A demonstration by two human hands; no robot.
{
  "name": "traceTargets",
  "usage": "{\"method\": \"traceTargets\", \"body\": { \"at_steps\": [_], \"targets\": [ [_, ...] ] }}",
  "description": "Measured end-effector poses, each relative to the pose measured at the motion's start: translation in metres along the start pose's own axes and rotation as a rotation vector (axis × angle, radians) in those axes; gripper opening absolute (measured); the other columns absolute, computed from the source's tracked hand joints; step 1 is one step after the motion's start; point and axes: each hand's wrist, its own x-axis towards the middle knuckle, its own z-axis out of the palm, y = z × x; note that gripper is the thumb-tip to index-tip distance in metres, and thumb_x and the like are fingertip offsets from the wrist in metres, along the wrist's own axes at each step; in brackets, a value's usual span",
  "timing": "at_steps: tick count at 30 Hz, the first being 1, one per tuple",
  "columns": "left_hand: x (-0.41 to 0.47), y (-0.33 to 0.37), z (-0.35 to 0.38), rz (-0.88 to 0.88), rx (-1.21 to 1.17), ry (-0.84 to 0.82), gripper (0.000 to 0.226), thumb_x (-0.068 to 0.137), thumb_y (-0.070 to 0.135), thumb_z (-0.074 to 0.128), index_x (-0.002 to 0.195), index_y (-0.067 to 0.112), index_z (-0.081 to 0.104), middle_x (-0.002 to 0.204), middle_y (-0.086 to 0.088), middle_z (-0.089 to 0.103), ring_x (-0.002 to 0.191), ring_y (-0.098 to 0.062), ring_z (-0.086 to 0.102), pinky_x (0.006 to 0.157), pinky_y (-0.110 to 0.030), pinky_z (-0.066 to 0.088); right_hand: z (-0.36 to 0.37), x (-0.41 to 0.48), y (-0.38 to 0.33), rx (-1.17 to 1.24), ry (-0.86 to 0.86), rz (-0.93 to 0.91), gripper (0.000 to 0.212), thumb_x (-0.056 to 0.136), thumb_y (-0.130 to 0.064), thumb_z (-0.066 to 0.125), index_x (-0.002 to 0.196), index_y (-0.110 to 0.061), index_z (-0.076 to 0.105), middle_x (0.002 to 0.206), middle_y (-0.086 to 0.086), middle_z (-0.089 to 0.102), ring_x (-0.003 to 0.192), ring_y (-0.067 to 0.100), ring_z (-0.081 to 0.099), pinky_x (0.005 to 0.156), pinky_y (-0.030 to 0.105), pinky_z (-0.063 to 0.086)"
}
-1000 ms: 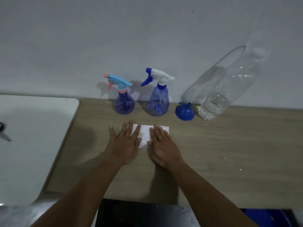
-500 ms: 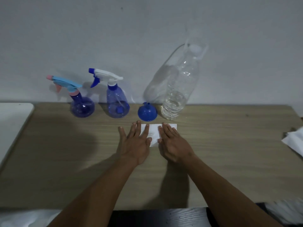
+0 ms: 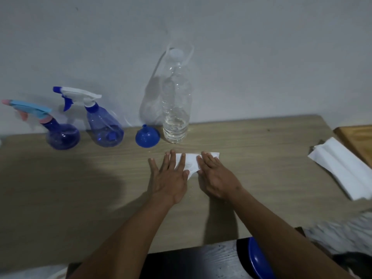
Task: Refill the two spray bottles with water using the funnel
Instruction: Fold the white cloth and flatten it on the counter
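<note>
Two blue spray bottles stand at the back of the wooden table [image 3: 80, 188] by the wall: a round one with a light-blue and pink trigger [image 3: 60, 133] at far left, and a cone-shaped one with a white and blue trigger [image 3: 104, 127] to its right. A blue funnel [image 3: 147, 137] sits mouth-down beside them. A tall clear water bottle [image 3: 176, 109], capped and holding a little water, stands right of the funnel. My left hand [image 3: 169, 178] and my right hand [image 3: 217, 176] lie flat, fingers spread, on a small white paper [image 3: 189, 161] in front of the funnel.
A folded white cloth or paper [image 3: 342, 168] lies at the table's right edge, next to a brown wooden board [image 3: 356, 139]. A dark surface and a blue rounded object [image 3: 257, 258] lie below the table's near edge. The wall runs directly behind the bottles.
The view has swung to the right, so the bottles sit further left in frame and the white cloth at right has come into view. Both hands stay flat on the paper.
</note>
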Motion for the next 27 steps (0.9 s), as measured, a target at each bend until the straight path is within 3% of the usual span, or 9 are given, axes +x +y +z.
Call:
{"method": "traceTargets", "body": {
  "at_steps": [6,9,14,19,24,27],
  "targets": [
    [-0.018,0.004,0.000,0.034,-0.015,-0.057,0.060,0.106,0.047,0.009,0.159,0.028,-0.012,0.167,-0.004,-0.020,0.155,-0.020,-0.018,0.118,-0.066,-0.010,0.004,-0.030,-0.014,0.015,-0.012,0.039,0.086,0.091,-0.049,-0.007,0.160,-0.003,0.016,0.167,0.018,0.012,0.157,0.030,0.008,0.119,0.026,-0.006],
    [-0.032,0.001,0.003,0.061,-0.014,-0.066,0.060,0.106,0.047,0.008,0.159,0.027,-0.013,0.167,-0.004,-0.021,0.155,-0.020,-0.020,0.118,-0.066,-0.011,0.009,-0.045,-0.028,0.025,-0.041,0.088,0.086,0.091,-0.048,-0.006,0.160,-0.002,0.015,0.167,0.019,0.011,0.157,0.030,0.006,0.121,0.029,-0.005],
    [-0.053,-0.012,0.004,0.085,0.005,-0.097,0.061,0.106,0.047,0.008,0.158,0.025,-0.015,0.166,-0.002,-0.023,0.154,-0.019,-0.020,0.118,-0.066,-0.011,0.029,-0.058,-0.054,0.016,-0.082,0.185,0.084,0.093,-0.051,-0.001,0.159,-0.001,0.010,0.168,0.020,0.008,0.157,0.032,0.003,0.127,0.047,0.010],
    [-0.065,-0.038,0.001,0.128,0.065,-0.104,0.061,0.106,0.045,0.009,0.158,0.022,-0.014,0.167,-0.003,-0.021,0.155,-0.018,-0.017,0.117,-0.067,-0.009,0.038,-0.059,-0.095,0.030,-0.063,0.256,0.069,0.108,-0.044,0.015,0.159,0.000,0.003,0.168,0.019,0.000,0.157,0.031,-0.004,0.124,0.038,-0.005],
    [-0.075,-0.086,0.000,0.155,0.116,-0.100,0.063,0.107,0.044,0.012,0.159,0.020,-0.014,0.168,-0.004,-0.020,0.155,-0.018,-0.016,0.118,-0.066,-0.009,0.052,-0.046,-0.151,0.057,-0.043,0.303,0.099,0.088,-0.065,-0.017,0.159,0.001,0.003,0.168,0.021,0.000,0.157,0.031,-0.005,0.118,0.034,-0.012],
    [-0.082,-0.124,-0.006,0.160,0.132,-0.103,0.065,0.107,0.045,0.016,0.159,0.019,-0.013,0.168,-0.004,-0.019,0.155,-0.019,-0.016,0.118,-0.066,-0.008,0.056,-0.029,-0.186,0.083,-0.052,0.299,0.105,0.077,-0.061,-0.022,0.159,0.001,0.001,0.168,0.021,-0.003,0.156,0.030,-0.007,0.119,0.035,-0.012]
  ]
}}
